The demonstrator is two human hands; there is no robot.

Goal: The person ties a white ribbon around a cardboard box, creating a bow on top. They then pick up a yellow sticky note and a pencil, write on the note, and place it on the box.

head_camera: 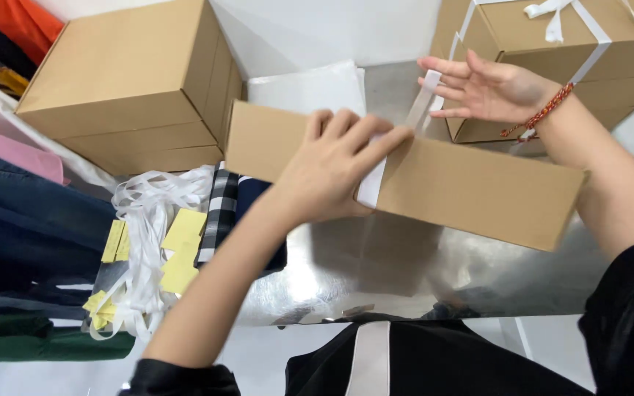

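Note:
A long brown cardboard box stands tilted over a shiny silver surface. My left hand lies flat on its near side and presses a white ribbon against the cardboard. The ribbon runs up over the box's top edge to my right hand. That hand is behind the box with fingers spread, and the ribbon passes across its fingers; a red bead bracelet is on the wrist. A further length of white ribbon hangs below against my black clothing.
A large plain cardboard box sits at the back left. Another box tied with white ribbon is at the back right. A heap of white ribbons with yellow tags, folded dark garments and a white packet lie to the left.

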